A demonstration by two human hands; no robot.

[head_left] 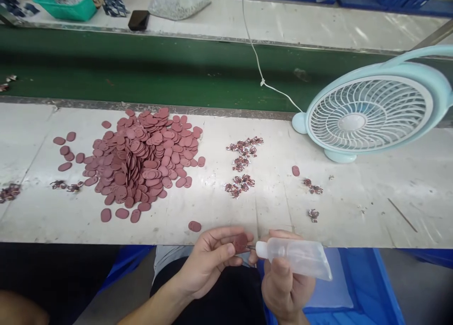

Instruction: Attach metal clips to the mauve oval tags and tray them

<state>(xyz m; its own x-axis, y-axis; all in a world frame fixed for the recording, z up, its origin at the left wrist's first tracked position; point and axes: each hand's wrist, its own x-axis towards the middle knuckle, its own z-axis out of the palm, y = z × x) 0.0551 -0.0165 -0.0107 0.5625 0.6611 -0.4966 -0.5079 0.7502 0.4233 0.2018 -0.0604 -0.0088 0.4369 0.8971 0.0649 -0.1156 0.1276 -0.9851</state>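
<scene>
Red oval (241, 243) in left hand (210, 255), bottle (300, 255) beside it, in right hand (286, 287)

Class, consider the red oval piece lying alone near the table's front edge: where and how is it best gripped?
The red oval piece is probably best pinched by its long edges from above: it lies flat, apart from the pile, its rim free all round.

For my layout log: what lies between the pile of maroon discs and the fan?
In the head view, small brown-and-white pieces lie between the pile and the fan, with one loose maroon disc nearer the fan.
</scene>
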